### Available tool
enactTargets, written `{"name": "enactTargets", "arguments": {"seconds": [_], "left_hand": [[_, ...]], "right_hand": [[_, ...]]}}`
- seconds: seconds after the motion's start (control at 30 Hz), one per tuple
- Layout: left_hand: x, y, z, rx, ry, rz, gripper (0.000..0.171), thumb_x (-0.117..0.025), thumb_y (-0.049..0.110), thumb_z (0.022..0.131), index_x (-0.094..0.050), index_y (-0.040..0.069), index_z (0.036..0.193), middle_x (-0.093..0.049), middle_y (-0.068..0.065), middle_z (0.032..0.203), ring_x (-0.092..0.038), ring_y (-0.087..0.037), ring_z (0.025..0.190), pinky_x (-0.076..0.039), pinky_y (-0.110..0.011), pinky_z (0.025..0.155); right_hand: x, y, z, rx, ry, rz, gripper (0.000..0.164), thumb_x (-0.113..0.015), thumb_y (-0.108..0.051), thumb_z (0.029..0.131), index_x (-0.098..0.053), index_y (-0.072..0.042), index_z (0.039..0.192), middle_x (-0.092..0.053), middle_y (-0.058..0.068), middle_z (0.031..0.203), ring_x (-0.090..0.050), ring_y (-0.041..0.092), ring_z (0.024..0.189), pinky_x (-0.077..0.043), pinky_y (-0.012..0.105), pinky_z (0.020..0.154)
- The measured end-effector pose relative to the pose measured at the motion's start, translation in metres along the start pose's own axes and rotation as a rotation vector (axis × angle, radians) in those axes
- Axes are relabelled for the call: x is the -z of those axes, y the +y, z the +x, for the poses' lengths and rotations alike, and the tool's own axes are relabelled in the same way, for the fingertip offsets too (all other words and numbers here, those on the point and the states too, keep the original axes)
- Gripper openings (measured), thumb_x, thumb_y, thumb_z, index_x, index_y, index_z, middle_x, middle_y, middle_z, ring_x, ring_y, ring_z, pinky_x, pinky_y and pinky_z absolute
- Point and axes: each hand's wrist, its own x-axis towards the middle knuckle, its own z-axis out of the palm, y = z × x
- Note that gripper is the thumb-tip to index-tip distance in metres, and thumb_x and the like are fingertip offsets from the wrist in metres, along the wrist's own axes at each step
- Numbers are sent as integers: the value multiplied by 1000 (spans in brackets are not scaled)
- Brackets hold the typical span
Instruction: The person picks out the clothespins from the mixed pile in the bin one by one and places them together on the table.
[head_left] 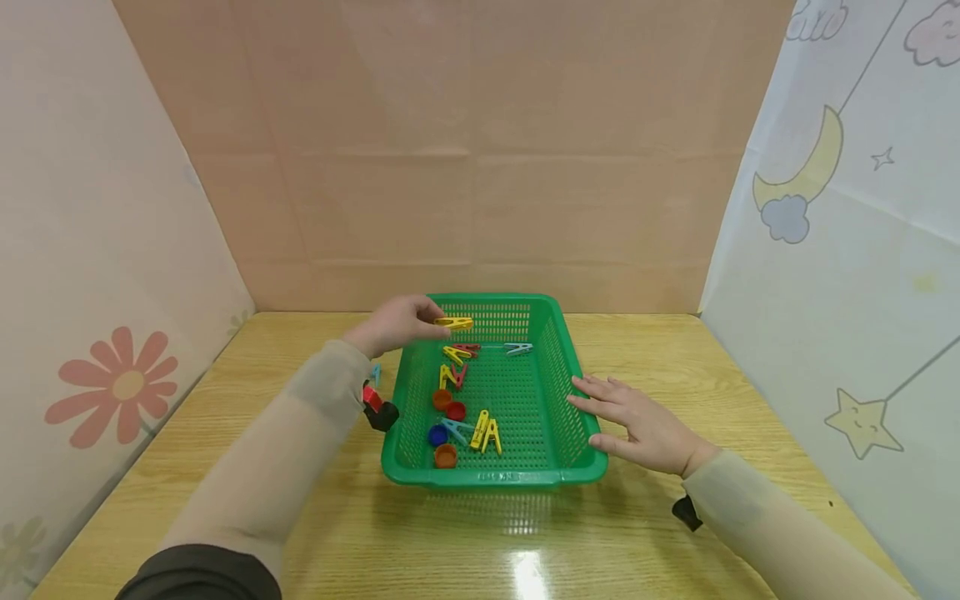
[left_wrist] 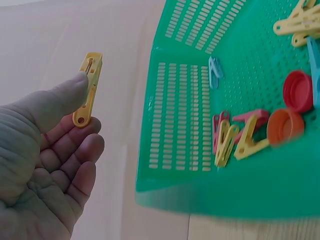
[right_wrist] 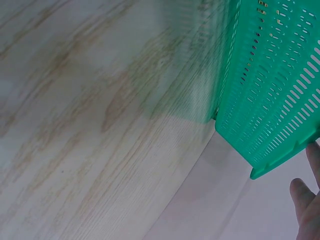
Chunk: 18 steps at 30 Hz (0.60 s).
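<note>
Thumb and fingers of the left hand pinch a yellow peg, held above the 11 o'clock corner of a green basket. The right hand, its fingers straight and spread, touches the rim at 3 o'clock. The peg is slim, with a metal spring and a round hole at one end. Other pegs and caps lie mostly toward 7 to 11 o'clock; bare basket floor shows toward 3. At 12, the worktop meets a tan backdrop.
</note>
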Motion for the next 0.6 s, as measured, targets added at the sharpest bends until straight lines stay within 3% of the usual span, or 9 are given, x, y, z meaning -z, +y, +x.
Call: {"name": "enactTargets", "arguments": {"seconds": [0.3,0.6], "left_hand": [[24,-28,-15,45,70,10,36,-68,35,90,-62,12,117,-60,-7,117,-56,-27,107,-45,-47,91],[43,-66,-34,112,108,-53,38,-66,32,92,-58,5,118,-58,-14,117,-53,-34,106,-43,-48,91]], "right_hand": [[0,-1,-1,-18,-6,-3,58,-65,-31,91,-48,-14,143,-36,11,152,-29,32,140,-7,23,114],[1,-2,0,-19,-6,0,58,-66,-31,90,-48,-14,143,-37,11,151,-30,31,140,-10,24,114]]}}
